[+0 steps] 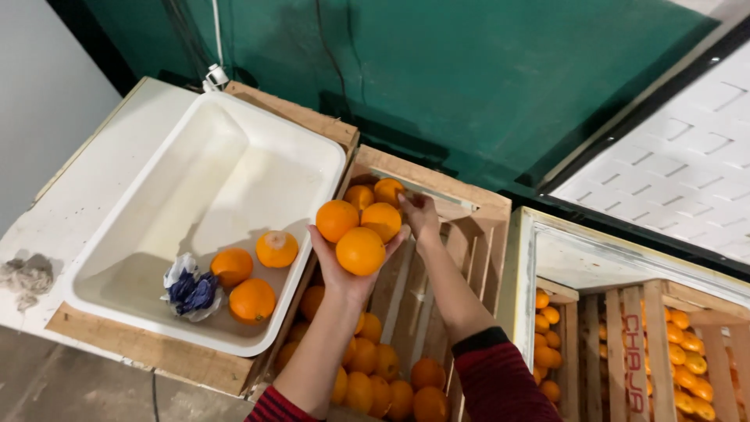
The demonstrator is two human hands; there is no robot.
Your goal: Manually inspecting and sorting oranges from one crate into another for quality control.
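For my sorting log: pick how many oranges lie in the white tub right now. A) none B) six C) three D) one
C: three oranges sit in the white tub beside a crumpled blue-and-white wrapper, while the left hand cups three more above the wooden crate.

orange fruit [360,250], white tub [234,148], green wall [469,70], red-black striped sleeve [500,383]

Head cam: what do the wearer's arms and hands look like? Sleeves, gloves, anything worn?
Both hands are bare: no gloves, rings or watch visible on the left hand or right hand. Forearms are uncovered. The sleeves are pushed up, dark red with fine dark stripes and black ribbed cuffs.
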